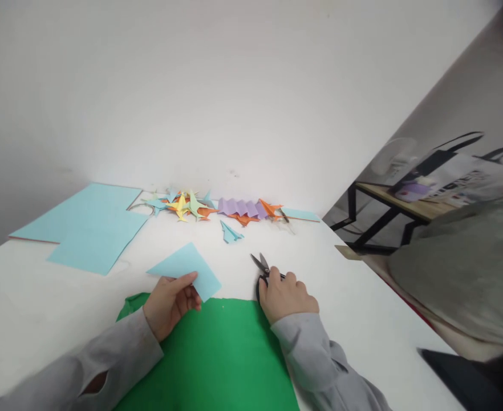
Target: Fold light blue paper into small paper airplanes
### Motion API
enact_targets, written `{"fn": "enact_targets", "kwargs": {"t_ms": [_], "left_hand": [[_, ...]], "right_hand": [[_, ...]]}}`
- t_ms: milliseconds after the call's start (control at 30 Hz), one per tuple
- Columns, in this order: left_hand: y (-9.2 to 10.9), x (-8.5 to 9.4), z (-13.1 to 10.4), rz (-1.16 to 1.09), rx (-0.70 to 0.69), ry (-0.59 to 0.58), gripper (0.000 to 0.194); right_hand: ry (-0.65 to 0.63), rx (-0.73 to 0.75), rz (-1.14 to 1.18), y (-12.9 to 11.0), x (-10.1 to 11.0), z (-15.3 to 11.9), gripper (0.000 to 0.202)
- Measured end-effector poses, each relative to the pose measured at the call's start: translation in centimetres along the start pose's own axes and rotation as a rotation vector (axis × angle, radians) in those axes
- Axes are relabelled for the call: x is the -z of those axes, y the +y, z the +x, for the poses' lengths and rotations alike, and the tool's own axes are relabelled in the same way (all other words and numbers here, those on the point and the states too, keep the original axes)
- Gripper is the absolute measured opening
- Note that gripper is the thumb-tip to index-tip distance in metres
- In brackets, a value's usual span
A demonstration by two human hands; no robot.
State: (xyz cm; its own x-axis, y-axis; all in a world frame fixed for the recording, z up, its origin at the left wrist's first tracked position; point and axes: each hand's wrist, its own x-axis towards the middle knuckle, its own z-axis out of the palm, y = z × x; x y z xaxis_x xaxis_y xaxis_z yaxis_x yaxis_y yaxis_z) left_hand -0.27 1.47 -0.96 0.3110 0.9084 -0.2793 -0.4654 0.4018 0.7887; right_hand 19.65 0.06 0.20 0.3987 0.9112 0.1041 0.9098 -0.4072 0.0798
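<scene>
Pinching a pointed light-blue paper [200, 264] near its near edge in the left hand [172, 305], with thumb on top and fingers underneath. Running roughly sideways along the paper's long axis, from a narrow tip at far left to a blunter corner facing the right hand [289, 295]. Covering the handles of dark scissors [265, 268] with that right hand, curled closed over them; impossible to tell any passing of fingers through the loops. Lying, as to the scissors, to the right of the paper, apart from it across a strip of white table [362, 325]. Pointing the blades away from the body and slightly leftward, parted at the tips, past the paper's right corner rather than straight at it. Reached most nearly, from the paper's blunt end, by the right hand. Placed beyond the blades, a little to the left, near a small blue paper plane [231, 233].
</scene>
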Motion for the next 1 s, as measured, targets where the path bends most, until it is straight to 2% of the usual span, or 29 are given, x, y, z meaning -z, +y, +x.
{"fn": "enact_targets", "kwargs": {"t_ms": [200,300,400,467,533,600,700,733,833,1000], "left_hand": [[0.2,0.2,0.0,-0.035,0.015,-0.030,0.021],[0.2,0.2,0.1,-0.030,0.014,-0.019,0.020],[0.2,0.3,0.2,-0.027,0.002,-0.017,0.019],[0.3,0.4,0.2,-0.036,0.008,-0.019,0.021],[0.5,0.5,0.3,-0.049,0.026,-0.005,0.024],[0.6,0.7,0.4,-0.066,0.038,0.017,0.025],[0.8,0.8,0.4,-0.099,0.049,0.032,0.022],[0.9,0.8,0.4,-0.106,0.058,0.036,0.021],[1.2,0.8,0.4,-0.123,0.106,0.059,0.019],[1.7,0.8,0.6,-0.238,0.130,0.114,0.017]], "right_hand": [[-0.056,0.050,0.002,0.2,-0.1,0.1,0.029],[-0.040,0.034,0.098,0.4,0.3,0.6,0.033],[0.079,0.013,0.412,0.5,0.1,1.0,0.047],[0.060,-0.008,0.855,0.4,-0.1,1.0,0.056],[-0.142,-0.022,1.393,0.2,-0.2,0.8,0.059],[-0.485,-0.018,1.834,-0.2,0.0,0.3,0.054],[-1.038,0.049,2.179,-0.5,0.5,-0.6,0.042],[-1.139,0.075,2.225,-0.6,0.7,-1.0,0.040],[-1.301,0.137,2.282,-0.8,0.8,-1.8,0.035],[-1.468,0.223,2.246,-1.1,-0.1,-2.9,0.052]]}}
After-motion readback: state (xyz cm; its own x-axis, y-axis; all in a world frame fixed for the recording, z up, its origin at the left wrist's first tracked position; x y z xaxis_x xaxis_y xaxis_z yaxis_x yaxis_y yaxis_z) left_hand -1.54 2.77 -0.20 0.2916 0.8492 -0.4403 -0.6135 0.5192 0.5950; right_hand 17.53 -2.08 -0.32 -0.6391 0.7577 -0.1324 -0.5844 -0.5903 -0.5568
